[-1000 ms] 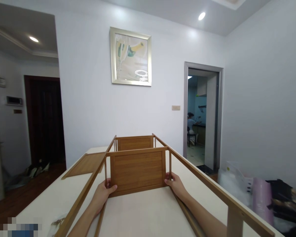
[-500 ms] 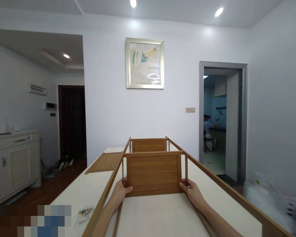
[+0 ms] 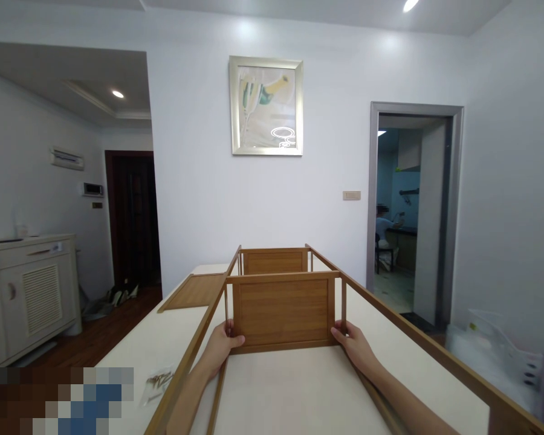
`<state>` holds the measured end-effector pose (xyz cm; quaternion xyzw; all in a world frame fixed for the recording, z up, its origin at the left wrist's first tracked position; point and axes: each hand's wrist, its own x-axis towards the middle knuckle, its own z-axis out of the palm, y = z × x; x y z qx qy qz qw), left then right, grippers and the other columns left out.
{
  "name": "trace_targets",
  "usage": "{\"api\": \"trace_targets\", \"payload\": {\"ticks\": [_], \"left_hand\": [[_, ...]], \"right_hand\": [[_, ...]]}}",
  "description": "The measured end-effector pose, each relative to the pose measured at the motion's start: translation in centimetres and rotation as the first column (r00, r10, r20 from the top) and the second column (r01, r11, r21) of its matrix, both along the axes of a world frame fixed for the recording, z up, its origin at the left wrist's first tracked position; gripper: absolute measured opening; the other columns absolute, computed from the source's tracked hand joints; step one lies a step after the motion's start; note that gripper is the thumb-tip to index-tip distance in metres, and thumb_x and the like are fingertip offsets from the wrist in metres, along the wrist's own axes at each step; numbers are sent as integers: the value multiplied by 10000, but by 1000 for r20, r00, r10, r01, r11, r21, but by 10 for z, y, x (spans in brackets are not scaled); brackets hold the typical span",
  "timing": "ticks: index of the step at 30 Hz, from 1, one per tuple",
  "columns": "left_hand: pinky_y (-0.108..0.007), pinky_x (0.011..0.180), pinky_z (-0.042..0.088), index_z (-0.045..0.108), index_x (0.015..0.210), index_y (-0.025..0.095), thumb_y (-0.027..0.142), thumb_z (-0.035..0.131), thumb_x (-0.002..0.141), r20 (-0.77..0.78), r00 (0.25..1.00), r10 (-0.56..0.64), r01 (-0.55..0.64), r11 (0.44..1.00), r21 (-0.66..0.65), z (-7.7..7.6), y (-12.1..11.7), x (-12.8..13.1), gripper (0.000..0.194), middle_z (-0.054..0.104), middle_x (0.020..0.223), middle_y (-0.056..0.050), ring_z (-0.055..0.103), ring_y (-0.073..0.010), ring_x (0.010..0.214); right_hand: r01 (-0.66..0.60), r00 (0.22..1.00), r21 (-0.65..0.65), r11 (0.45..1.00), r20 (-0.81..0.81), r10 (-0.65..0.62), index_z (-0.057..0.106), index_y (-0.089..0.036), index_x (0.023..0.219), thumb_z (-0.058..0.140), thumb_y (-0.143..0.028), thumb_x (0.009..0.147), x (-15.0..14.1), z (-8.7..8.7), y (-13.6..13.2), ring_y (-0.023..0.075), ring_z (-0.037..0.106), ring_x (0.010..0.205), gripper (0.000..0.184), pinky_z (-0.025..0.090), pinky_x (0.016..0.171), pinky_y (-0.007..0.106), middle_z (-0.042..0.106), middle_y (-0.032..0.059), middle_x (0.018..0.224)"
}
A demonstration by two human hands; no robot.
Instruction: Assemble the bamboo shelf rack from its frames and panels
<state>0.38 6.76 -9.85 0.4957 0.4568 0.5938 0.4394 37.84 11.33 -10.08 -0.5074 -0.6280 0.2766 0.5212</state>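
Note:
A wooden shelf frame with long side rails lies on a white table. Across its middle stands a brown shelf panel, upright between the rails. My left hand is closed around the panel's lower left corner, thumb on the near face, fingers behind by the post. At the lower right corner my right hand grips in the same way, its fingers partly hidden behind the edge. Farther off, a second panel sits across the far end of the frame.
Left of the frame, a loose wooden panel lies flat on the white table. A clear bag of screws is near my left forearm. Clear plastic wrapping is at the right. Through the doorway a person sits.
The view has tipped slightly downward, so the wall picture and doorway sit higher. Both hands keep their hold on the panel, which stays in place between the rails.

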Motion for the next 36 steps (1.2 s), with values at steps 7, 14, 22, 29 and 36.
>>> {"api": "trace_targets", "payload": {"ticks": [7, 14, 22, 29, 36], "left_hand": [[-379, 873, 518, 664, 955, 145, 197, 830, 530, -17, 1000, -7, 6, 999, -40, -2, 1, -3, 459, 748, 920, -72, 698, -250, 888], [-385, 903, 520, 663, 934, 153, 200, 832, 556, -8, 1000, -27, 27, 999, -23, -3, 1, -2, 417, 753, 943, -70, 701, -255, 920], [-401, 944, 522, 667, 990, 161, 216, 851, 557, -8, 1000, -27, 26, 998, -63, -11, 5, -9, 474, 747, 1037, -81, 698, -270, 982], [-424, 978, 511, 686, 955, 153, 240, 857, 541, -9, 999, -34, 33, 997, -64, -10, 5, -8, 457, 734, 1106, -102, 684, -293, 1033], [-415, 974, 513, 684, 988, 150, 223, 849, 547, -4, 999, -35, 35, 997, -66, -3, 0, -5, 476, 731, 1114, -105, 681, -292, 1046]], "right_hand": [[-2, 1000, 13, 1000, -2, 2, 621, -208, 752, 617, -466, 671, 0, 0, -2, 250, 597, 772, 270, 456, 760, 368, 673, 33, 749], [-9, 999, -9, 1000, -32, 9, 624, -202, 760, 624, -428, 651, -2, 2, -4, 237, 598, 779, 251, 451, 758, 350, 669, 26, 751], [11, 999, -1, 1000, -50, -11, 593, -201, 697, 625, -374, 651, -2, 0, -6, 210, 566, 739, 182, 435, 735, 328, 626, 7, 694], [10, 998, -12, 1000, -65, -10, 551, -206, 669, 607, -339, 653, -1, -4, -2, 194, 546, 707, 145, 423, 699, 313, 606, 0, 671], [1, 998, -14, 1000, -63, -2, 548, -205, 675, 604, -320, 640, -1, -3, -3, 190, 530, 706, 133, 410, 696, 309, 597, -2, 677]]}}
